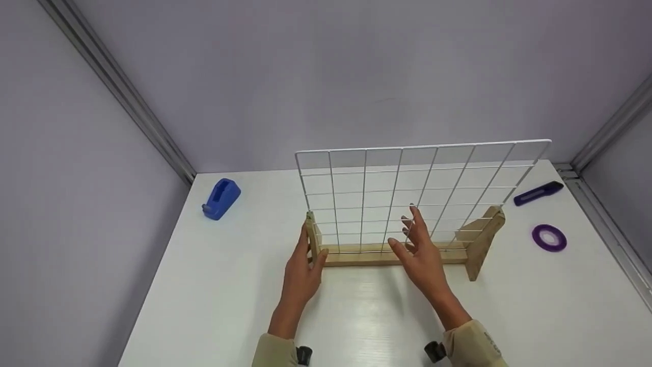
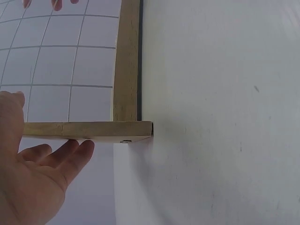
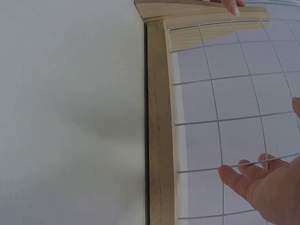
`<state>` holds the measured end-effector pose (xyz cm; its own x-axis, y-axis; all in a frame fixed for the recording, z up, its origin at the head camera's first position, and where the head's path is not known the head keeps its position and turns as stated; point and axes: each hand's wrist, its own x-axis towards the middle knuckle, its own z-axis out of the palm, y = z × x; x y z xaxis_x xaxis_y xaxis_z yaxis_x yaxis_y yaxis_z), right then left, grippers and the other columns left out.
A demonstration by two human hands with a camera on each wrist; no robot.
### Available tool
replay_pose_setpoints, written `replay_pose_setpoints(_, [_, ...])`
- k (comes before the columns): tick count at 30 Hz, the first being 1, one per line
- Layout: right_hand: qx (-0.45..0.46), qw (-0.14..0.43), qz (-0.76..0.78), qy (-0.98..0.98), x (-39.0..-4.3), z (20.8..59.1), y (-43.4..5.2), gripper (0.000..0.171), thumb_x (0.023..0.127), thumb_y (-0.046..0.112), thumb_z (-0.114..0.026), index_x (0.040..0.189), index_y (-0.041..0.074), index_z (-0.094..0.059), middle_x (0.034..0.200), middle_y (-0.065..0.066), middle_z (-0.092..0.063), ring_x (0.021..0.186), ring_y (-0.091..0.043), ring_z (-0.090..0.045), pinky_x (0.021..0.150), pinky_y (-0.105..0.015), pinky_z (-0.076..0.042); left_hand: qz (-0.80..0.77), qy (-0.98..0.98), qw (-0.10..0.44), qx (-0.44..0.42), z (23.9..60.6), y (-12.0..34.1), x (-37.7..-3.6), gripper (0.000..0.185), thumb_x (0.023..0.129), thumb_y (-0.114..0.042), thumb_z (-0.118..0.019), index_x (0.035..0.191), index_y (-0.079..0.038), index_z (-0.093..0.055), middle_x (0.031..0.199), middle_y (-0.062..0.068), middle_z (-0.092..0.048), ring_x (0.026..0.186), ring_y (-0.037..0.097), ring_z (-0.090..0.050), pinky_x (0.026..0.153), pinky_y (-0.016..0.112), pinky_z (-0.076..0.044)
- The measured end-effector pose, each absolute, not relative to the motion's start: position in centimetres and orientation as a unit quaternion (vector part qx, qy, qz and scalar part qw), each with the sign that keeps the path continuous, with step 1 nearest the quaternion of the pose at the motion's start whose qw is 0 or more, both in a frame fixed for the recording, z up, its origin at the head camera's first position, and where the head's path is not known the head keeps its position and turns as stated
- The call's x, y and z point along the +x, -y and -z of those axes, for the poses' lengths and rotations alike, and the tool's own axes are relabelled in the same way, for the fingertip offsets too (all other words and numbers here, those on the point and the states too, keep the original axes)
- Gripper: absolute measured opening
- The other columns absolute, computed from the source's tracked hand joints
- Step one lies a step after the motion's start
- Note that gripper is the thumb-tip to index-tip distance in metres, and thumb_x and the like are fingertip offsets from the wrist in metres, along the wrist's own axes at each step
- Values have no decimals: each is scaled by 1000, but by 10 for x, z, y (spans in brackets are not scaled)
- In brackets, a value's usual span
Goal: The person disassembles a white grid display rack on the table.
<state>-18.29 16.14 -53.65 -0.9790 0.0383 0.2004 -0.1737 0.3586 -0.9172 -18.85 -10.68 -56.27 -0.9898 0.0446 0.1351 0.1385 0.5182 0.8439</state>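
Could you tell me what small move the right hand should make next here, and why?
Probably close the right hand on the grid: its fingers are spread just in front of the wires, gripping nothing, while the left hand only rests against the wooden stand.

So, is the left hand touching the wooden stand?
Touching. The head view shows the left hand with its fingers against the left end post of the wooden stand; the left wrist view shows the fingers lying along that post.
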Motion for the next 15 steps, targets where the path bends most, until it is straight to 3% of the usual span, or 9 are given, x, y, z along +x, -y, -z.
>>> replay_pose_setpoints(7, [24, 118, -558, 821, -187, 539, -156, 86, 97, 33, -71, 162, 38, -15, 155, -12, -49, 144, -35, -47, 111, -64, -42, 485, 872, 36, -53, 560, 106, -188, 79, 105, -45, -52, 165, -18, -8, 167, 10, -28, 143, 30, -48, 104, 45, -55])
replay_pose_setpoints(15, [3, 156, -571, 806, -193, 549, -140, 94, 93, 29, -76, 161, 42, -12, 153, -3, -49, 141, -34, -49, 114, -62, -41, 473, 876, 69, -68, 564, 108, -187, 66, 110, -32, -44, 164, -14, -12, 159, 23, -38, 138, 35, -52, 101, 44, -56])
